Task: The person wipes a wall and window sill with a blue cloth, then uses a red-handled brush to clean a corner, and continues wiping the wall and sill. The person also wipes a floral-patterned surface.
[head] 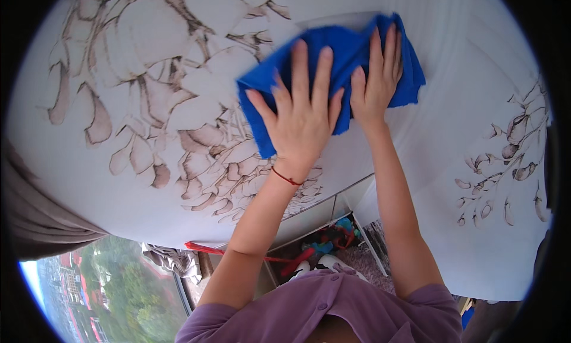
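Observation:
A blue cloth (339, 40) lies spread against a pale wall (352, 155) printed with brown flowers. My left hand (303, 115) presses flat on the cloth's left part, fingers spread, a thin red cord around the wrist. On the right part rests my right hand (379, 75), with its fingers close together and its thumb apart. Both palms face the wall and hold the cloth to it. Folds run through the cloth between the two hands, and its far edge stands slightly off the surface.
A grey-brown curtain (49, 205) hangs at the left, above a window (129, 285) with trees outside. Below my arms are a red stick-like object (203, 248), a framed opening with colourful items (334, 236), and a shaggy rug (374, 274). Crumpled fabric (171, 260) lies by the window.

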Demonstrator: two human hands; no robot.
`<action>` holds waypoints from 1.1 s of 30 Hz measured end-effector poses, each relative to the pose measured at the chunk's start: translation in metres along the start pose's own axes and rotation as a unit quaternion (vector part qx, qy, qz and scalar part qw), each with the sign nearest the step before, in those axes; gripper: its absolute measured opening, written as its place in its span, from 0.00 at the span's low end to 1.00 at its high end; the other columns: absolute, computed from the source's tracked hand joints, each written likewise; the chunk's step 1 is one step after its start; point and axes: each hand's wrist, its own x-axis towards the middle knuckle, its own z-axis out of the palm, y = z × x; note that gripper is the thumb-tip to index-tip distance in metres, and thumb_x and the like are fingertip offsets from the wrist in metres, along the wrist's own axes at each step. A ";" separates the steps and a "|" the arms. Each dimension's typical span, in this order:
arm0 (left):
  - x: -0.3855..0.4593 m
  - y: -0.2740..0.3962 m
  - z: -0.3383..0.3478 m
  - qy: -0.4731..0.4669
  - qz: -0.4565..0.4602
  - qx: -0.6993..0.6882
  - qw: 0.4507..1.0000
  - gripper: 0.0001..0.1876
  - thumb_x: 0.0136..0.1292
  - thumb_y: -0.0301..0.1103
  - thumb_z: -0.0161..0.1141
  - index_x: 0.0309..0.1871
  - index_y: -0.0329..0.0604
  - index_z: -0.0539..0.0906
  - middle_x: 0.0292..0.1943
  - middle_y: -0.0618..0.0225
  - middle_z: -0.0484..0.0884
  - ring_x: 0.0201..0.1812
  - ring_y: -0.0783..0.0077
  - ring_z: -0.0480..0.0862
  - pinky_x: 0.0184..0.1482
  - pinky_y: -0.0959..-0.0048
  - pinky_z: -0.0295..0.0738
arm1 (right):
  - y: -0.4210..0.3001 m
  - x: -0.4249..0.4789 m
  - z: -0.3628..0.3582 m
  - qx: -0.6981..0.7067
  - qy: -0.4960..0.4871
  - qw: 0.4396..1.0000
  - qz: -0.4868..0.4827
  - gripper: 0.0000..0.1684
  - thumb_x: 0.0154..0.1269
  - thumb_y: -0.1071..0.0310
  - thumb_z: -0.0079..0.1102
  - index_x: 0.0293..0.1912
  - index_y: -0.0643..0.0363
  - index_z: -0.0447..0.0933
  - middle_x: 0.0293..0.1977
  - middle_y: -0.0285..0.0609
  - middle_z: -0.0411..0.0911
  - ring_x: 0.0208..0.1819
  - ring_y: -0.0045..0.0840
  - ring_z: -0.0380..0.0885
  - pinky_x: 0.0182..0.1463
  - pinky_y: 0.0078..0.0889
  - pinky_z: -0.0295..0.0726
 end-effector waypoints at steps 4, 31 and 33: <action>-0.050 0.037 0.023 -0.040 0.059 -0.009 0.997 0.31 0.72 0.58 0.54 0.76 0.66 0.72 0.75 0.73 0.71 0.55 0.61 0.77 0.73 0.39 0.49 | 0.035 -0.101 -0.019 -0.017 -0.033 0.991 0.126 0.37 0.81 0.48 0.38 0.78 0.62 0.59 0.79 0.61 0.50 0.80 0.59 0.49 0.79 0.60 0.47; -0.326 -0.104 -0.009 -0.178 -0.085 0.006 0.980 0.28 0.62 0.61 0.60 0.61 0.62 0.83 0.61 0.57 0.74 0.56 0.43 0.64 0.58 0.35 0.57 | -0.111 -0.298 -0.014 0.107 -0.290 0.943 -0.119 0.24 0.69 0.47 0.61 0.62 0.39 0.82 0.61 0.39 0.79 0.57 0.34 0.79 0.60 0.39 0.76; -0.380 -0.098 -0.025 -0.287 -0.088 0.000 0.954 0.26 0.57 0.58 0.66 0.59 0.66 0.84 0.53 0.67 0.81 0.45 0.56 0.80 0.52 0.43 0.73 | -0.125 -0.334 -0.031 0.163 -0.414 0.884 -0.141 0.21 0.69 0.53 0.62 0.60 0.38 0.84 0.58 0.34 0.82 0.58 0.29 0.81 0.63 0.37 0.77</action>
